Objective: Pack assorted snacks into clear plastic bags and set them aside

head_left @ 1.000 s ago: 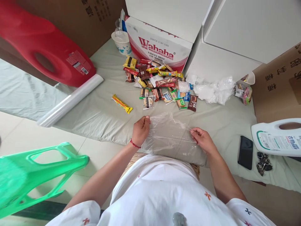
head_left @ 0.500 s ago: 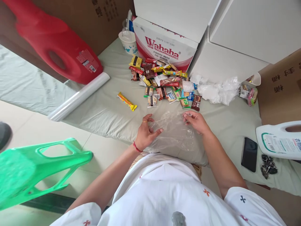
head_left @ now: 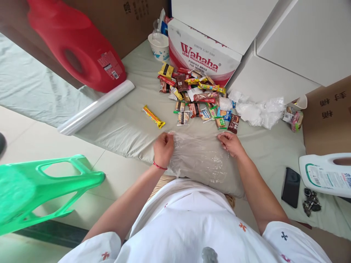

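A clear plastic sheet or bag [head_left: 197, 153] is stretched between my two hands, low over the near edge of the cloth-covered surface. My left hand [head_left: 163, 149] is closed on its upper left corner. At the upper right corner, my right hand [head_left: 230, 143] pinches it between thumb and fingers. Just beyond lies a pile of wrapped snacks [head_left: 194, 110]. A yellow snack stick [head_left: 153, 117] rests apart from the pile, beyond my left hand. Closest to my right hand is a brown cocoa snack packet [head_left: 234, 124].
A roll of clear film [head_left: 95, 107] lies at left beside a red jug [head_left: 79, 51]. Crumpled clear plastic [head_left: 260, 111] sits right of the snacks. Behind stands a Wahaha carton [head_left: 203, 51]. At right are a phone [head_left: 291, 187] and a white bottle [head_left: 323, 173]; a green stool [head_left: 55, 190] stands lower left.
My left hand has gone from open fingers to closed on the plastic's corner. The plastic is now spread wider and flatter between the hands. The view has shifted slightly.
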A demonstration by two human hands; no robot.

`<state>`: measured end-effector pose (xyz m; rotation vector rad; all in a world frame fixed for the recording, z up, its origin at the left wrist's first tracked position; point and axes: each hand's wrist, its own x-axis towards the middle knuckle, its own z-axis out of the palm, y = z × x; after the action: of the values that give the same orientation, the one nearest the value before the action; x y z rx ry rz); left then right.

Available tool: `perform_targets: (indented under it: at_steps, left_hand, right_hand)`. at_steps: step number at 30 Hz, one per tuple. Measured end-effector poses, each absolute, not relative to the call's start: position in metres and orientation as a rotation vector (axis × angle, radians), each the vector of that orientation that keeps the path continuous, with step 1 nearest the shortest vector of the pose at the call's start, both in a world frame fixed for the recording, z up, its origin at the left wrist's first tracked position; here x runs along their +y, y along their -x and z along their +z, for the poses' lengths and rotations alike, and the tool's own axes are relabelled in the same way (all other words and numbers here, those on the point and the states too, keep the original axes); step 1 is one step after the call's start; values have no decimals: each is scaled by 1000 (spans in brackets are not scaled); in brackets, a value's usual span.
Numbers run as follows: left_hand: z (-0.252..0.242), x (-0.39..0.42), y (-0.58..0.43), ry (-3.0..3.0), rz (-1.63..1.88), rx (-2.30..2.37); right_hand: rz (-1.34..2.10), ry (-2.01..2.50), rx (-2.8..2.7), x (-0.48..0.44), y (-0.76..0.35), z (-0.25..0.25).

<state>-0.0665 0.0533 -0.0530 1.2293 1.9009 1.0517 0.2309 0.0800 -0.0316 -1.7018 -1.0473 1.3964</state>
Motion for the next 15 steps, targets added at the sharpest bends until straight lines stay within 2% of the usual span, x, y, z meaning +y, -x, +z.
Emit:
perform_targets:
  at_steps: [4,8,11,13,15]
  left_hand:
    - [-54,65,85,-1298,1271,2114]
    - [-44,49,92,-1808,1501,2159]
    - [-37,30,84,-2560,1633,1531]
    - [-34,23,76,-2906,1510,1016]
    - [-35,22,70,-3023,1273,804]
  right_hand:
    - [1350,1697,-1108,84,-225,-32]
    - [1326,1707,-1184,89,-217,-29]
    - [1330,1704,-1224,94,-213,-29]
    - [1312,1699,-1254,98,-213,-31]
    - [1285,1696,-1286,102,-214,-33]
